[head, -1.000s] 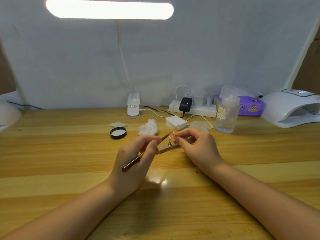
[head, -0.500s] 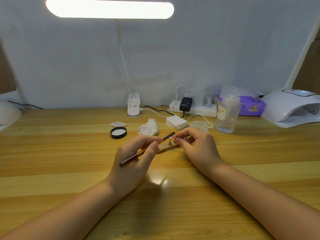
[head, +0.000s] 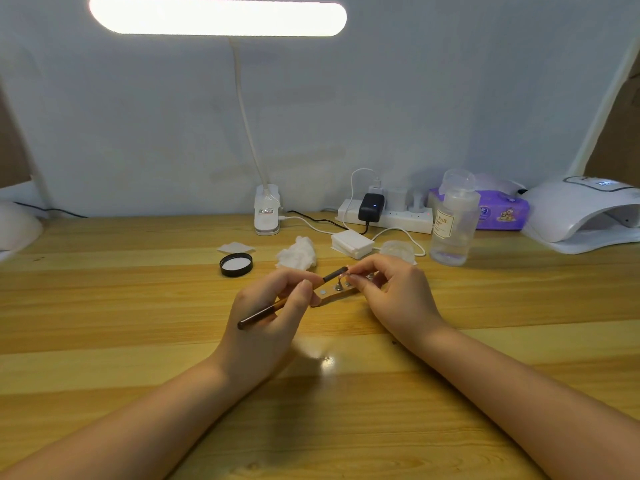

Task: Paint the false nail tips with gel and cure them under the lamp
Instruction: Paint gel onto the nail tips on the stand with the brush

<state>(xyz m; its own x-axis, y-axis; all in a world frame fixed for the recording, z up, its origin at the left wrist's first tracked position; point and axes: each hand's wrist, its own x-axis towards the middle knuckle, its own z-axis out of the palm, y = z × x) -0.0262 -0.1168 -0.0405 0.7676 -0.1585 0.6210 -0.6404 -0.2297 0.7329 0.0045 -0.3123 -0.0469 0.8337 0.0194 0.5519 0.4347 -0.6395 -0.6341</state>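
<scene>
Nail tip: I pinch a small false nail tip (head: 350,270) between my right thumb and forefinger, just above centre of the frame; it is too small to read its colour.
Brush: my gel brush (head: 294,296) lies on a slant, its long axis running from lower left to upper right, dark butt end low, bristle end up against the tip.
Holder: a wooden strip (head: 334,295) with small metal stands sits under the brush head, tilted the same way, between my two hands.
Left hand: my left hand (head: 266,323) is curled round the brush shaft, thumb on top, wrist near the desk, forearm coming in from the lower left corner.
Right hand: my right hand (head: 398,296) has its fingers bent inward, clamped on the tip, forearm coming in from the lower right corner.
Containers: a clear bottle (head: 452,223) stands right of centre with a little clear liquid at its bottom; a small clear jar (head: 398,250) sits just behind my right hand, contents unclear; a black lid (head: 236,264) lies with its white inside up, left of centre.
Wipes: a stack of white pads (head: 351,243) and a crumpled tissue (head: 297,256) lie behind my hands.
Curing lamp: the white nail lamp (head: 585,216) sits at the right edge, opening toward me.
Desk lamp: a lit bar (head: 218,16) glows across the top.
Desk: wooden desk (head: 104,323).
</scene>
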